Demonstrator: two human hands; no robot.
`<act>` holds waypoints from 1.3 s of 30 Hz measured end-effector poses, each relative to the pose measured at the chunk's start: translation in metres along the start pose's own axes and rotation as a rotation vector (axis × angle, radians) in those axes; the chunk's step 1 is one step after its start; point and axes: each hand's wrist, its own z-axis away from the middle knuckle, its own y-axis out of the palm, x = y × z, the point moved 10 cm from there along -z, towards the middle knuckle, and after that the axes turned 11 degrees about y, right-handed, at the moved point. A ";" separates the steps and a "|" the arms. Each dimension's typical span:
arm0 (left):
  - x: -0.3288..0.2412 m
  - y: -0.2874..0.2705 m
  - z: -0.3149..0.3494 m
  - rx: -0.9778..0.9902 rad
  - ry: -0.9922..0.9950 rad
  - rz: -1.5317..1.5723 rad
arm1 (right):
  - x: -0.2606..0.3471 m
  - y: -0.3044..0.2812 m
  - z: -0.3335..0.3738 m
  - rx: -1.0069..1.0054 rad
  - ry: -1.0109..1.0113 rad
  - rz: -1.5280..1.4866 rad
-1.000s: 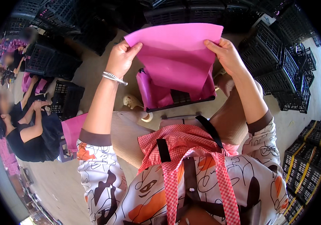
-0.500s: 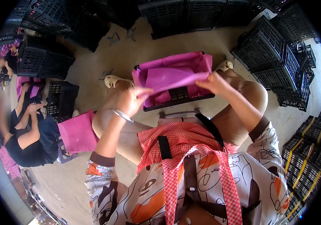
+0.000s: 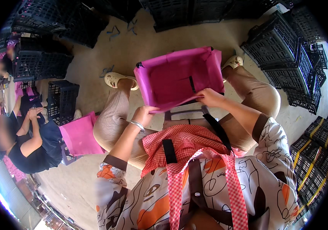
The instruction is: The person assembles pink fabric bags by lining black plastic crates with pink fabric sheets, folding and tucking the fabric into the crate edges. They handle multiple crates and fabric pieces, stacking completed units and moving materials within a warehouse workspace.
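Observation:
Between my knees stands a black plastic crate [image 3: 193, 101], mostly covered by a pink liner [image 3: 168, 78] that spreads over its inside and up its walls. My left hand [image 3: 144, 115] pinches the liner's near edge at the left corner. Toward the right corner, my right hand [image 3: 210, 97] grips the same edge, which is drawn down toward me over the crate's near side. A short black strip [image 3: 192, 84] shows against the pink inside. Most of the crate is hidden beneath the liner.
Stacked black crates stand ahead [image 3: 194, 15] and at the right [image 3: 283, 57]; strapped crates [image 3: 311, 161] are at the lower right. On my left a person in black [image 3: 33, 142] sits with hands together, near a pink sheet [image 3: 81, 134] and a black crate [image 3: 62, 101].
Both hands have come down toward me with the liner's near edge. The flap that lay across the opening is pulled back, and the pink inside now shows.

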 end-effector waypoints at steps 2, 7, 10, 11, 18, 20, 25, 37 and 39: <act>0.001 -0.018 -0.003 -0.058 -0.104 0.088 | 0.016 -0.023 0.007 -0.069 0.059 -0.069; -0.036 -0.083 -0.016 -0.330 -0.057 0.179 | 0.058 -0.077 0.009 -0.331 -0.218 -0.277; -0.077 -0.118 -0.012 -0.438 0.121 0.134 | 0.107 -0.110 0.040 -0.442 -0.370 -0.147; -0.089 -0.125 -0.011 -0.459 0.178 0.143 | 0.110 -0.112 0.045 -0.454 -0.399 -0.117; -0.077 -0.089 0.009 -0.293 0.104 0.136 | 0.091 -0.069 0.050 -0.273 -0.382 0.001; -0.047 -0.060 0.009 -0.190 0.060 0.130 | 0.065 -0.037 0.034 -0.163 -0.303 0.125; -0.009 -0.004 0.008 0.093 -0.040 -0.050 | 0.030 0.011 0.011 0.040 -0.210 0.305; 0.000 -0.009 0.002 0.203 -0.207 -0.017 | 0.039 -0.011 0.010 0.045 -0.097 0.257; -0.003 -0.007 -0.003 0.145 -0.094 -0.120 | 0.023 0.001 0.002 0.102 -0.035 0.302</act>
